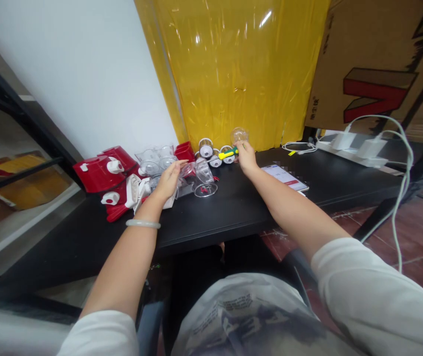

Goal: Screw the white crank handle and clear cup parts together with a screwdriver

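Note:
My right hand (246, 157) is closed around a screwdriver (228, 154) with a yellow-and-green handle that points left. A clear plastic dome-shaped part (239, 134) shows just beyond its fingers; whether they touch it I cannot tell. Several metallic cylinders with white ends (206, 148) lie beside the screwdriver. My left hand (169, 182), a pale bangle on its wrist, has its fingers stretched out over a pile of clear plastic cups (152, 165). A clear round part (206, 189) with small red pieces lies to its right.
Red plastic housings (98, 174) with white knobs are stacked at the left of the black table (214, 217). A phone (285, 178) lies to the right, near a power strip (352, 152) with white cables. Yellow-wrapped material (241, 69) and a cardboard box (374, 64) stand behind.

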Available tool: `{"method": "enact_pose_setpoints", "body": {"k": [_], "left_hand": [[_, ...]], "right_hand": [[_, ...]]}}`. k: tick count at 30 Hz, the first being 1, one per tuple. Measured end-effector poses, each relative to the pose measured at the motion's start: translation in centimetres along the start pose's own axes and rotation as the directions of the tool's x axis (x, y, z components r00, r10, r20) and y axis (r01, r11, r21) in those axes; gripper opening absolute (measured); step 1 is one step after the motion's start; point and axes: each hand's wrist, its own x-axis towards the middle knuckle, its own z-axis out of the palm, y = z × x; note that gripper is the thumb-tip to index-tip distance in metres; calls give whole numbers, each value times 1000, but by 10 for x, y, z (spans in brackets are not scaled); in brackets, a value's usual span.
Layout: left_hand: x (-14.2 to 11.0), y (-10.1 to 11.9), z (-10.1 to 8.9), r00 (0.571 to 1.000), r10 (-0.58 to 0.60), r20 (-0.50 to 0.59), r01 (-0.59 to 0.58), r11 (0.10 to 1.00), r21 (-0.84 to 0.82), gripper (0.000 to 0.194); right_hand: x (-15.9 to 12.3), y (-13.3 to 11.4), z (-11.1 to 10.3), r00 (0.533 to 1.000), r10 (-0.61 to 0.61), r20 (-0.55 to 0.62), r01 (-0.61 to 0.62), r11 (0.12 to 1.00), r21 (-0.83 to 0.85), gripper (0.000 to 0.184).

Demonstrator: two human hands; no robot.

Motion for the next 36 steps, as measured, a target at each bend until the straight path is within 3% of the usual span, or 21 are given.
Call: {"method": "enact_pose_setpoints", "body": {"k": [7, 21, 26, 29, 36], "left_hand": [[1, 0, 0, 1000, -4, 7, 4, 1000, 30, 83], [1, -9, -1, 1000, -8, 3, 7, 999, 47, 79], [1, -8, -2, 1000, -1, 7, 1, 999, 41, 79], [0, -7, -2, 1000, 5, 6, -5, 998, 61, 78], [1, -9, -1, 1000, 18, 7, -18, 998, 66, 77]], "right_hand": [[-1, 3, -2, 999, -49, 3, 49, 998, -50, 41], [1, -1, 1, 999, 22, 47, -24, 999, 28, 23], [2, 6, -1, 996, -78, 35, 79, 997, -17, 41], [2, 6, -2, 996, -79, 39, 81, 996, -36, 48], [-1, -6, 0, 996, 74, 49, -76, 996, 38, 26]]}}
